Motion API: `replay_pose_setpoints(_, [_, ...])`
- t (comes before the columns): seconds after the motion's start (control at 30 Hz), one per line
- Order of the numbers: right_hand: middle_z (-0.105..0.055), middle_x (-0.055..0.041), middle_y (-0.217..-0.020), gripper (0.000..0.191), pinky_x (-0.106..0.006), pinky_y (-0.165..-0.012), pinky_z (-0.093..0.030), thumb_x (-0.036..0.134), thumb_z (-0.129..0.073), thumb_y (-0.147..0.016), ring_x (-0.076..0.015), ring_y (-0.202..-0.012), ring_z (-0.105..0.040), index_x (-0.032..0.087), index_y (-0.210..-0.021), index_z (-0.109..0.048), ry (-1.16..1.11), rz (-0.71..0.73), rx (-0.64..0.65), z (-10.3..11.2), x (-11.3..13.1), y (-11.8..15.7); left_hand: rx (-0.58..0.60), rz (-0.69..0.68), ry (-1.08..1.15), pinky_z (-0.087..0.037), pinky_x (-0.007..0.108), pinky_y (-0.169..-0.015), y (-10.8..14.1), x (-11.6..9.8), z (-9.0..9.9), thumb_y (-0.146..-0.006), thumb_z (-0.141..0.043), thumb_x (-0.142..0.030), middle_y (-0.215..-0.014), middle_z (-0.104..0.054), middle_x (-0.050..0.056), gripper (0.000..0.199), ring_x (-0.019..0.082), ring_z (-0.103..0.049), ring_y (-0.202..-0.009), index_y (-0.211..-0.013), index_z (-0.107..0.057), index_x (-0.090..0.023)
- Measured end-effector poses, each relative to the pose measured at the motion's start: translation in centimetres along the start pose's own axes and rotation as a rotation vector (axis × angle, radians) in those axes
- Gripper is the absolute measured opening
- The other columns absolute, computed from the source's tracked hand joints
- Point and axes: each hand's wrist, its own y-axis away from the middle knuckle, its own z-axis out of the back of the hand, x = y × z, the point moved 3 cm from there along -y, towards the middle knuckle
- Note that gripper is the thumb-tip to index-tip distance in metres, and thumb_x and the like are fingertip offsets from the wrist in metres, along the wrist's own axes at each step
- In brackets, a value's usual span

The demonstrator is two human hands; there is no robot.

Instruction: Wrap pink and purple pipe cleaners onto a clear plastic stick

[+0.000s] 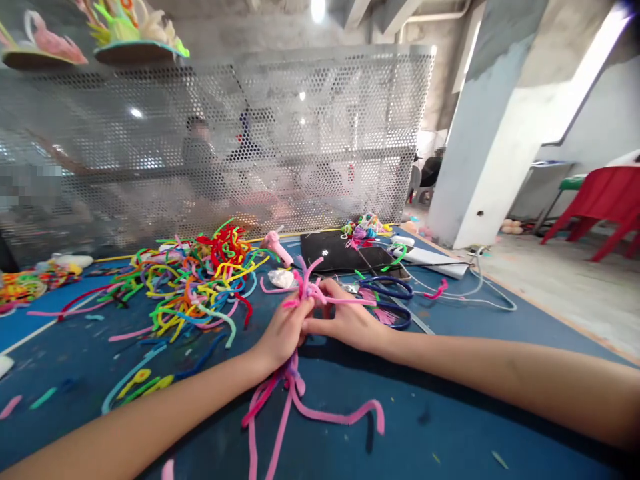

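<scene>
A bundle of pink and purple pipe cleaners [295, 380] is held upright over the blue table [440, 413], its long pink ends hanging down and spreading toward me. My left hand [285, 330] wraps its fingers round the middle of the bundle. From the right, my right hand [350, 320] pinches the pink strands at the top, thumb and fingers meeting near my left fingertips. Short pink ends stick up and out above both hands. The exact spot under the right fingertips is partly hidden.
Left of my hands lies a large tangle of coloured pipe cleaners [185, 287]. Scissors with dark blue handles [400, 287], a black panel [330, 253], a pink tool [277, 248] and a white cable [493, 287] lie beyond. A perforated metal screen [310, 153] stands behind the table.
</scene>
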Motion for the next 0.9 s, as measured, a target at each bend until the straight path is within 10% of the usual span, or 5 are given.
replay_pose_setpoints(0.17, [-0.054,-0.0014,-0.093,0.038,-0.028,-0.078,-0.043,0.038,-0.065,-0.074,-0.0141,-0.084,-0.052,0.016,-0.1,-0.049,-0.139,0.026,0.224,0.2,0.2,-0.2,0.095,0.029,-0.062,-0.014,0.018,-0.033,0.2,-0.3,-0.6,-0.077,-0.052,-0.047,-0.04,-0.025,-0.01,0.035,0.005,-0.018,-0.032,-0.059,-0.04,-0.02])
replay_pose_setpoints(0.3, [-0.056,-0.0047,-0.105,0.061,-0.031,-0.086,-0.043,0.036,-0.074,-0.066,-0.0163,-0.091,-0.055,0.016,-0.116,-0.046,-0.158,0.023,0.234,0.0,0.2,0.0,0.149,-0.224,-0.215,-0.038,0.021,-0.051,0.4,-0.9,-0.5,-0.074,-0.06,-0.025,-0.053,-0.05,-0.003,0.007,0.013,-0.047,-0.051,-0.075,-0.058,-0.018])
replay_pose_setpoints(0.5, [-0.061,-0.0021,-0.088,0.04,-0.027,-0.076,-0.045,0.04,-0.069,-0.072,-0.016,-0.082,-0.058,0.017,-0.102,-0.058,-0.073,0.066,0.234,0.1,0.4,0.0,0.228,-0.303,-0.395,-0.042,0.029,-0.081,1.0,-1.6,-1.3,-0.071,-0.058,-0.011,-0.085,-0.066,0.003,0.019,0.024,-0.06,-0.085,-0.085,-0.067,-0.021])
replay_pose_setpoints(0.77, [-0.053,-0.0006,-0.052,0.053,-0.024,-0.052,-0.041,0.052,-0.036,-0.09,-0.0103,-0.05,-0.049,0.016,-0.055,-0.052,-0.122,-0.122,0.129,0.3,-1.8,-1.2,0.139,-0.266,-0.556,-0.029,0.022,-0.049,0.6,-1.2,-1.9,-0.072,-0.063,-0.025,-0.059,-0.053,-0.001,0.009,0.012,-0.044,-0.052,-0.072,-0.06,-0.017])
replay_pose_setpoints(0.9, [-0.052,0.0001,-0.043,0.059,-0.022,-0.043,-0.042,0.061,-0.038,-0.085,-0.0093,-0.038,-0.048,0.016,-0.05,-0.052,-0.276,-0.232,0.124,-0.2,-2.5,-1.5,0.275,0.026,-0.265,-0.016,0.018,-0.036,0.6,-0.8,-1.8,-0.08,-0.049,-0.041,-0.047,-0.03,-0.008,0.027,0.006,-0.022,-0.037,-0.068,-0.049,-0.018])
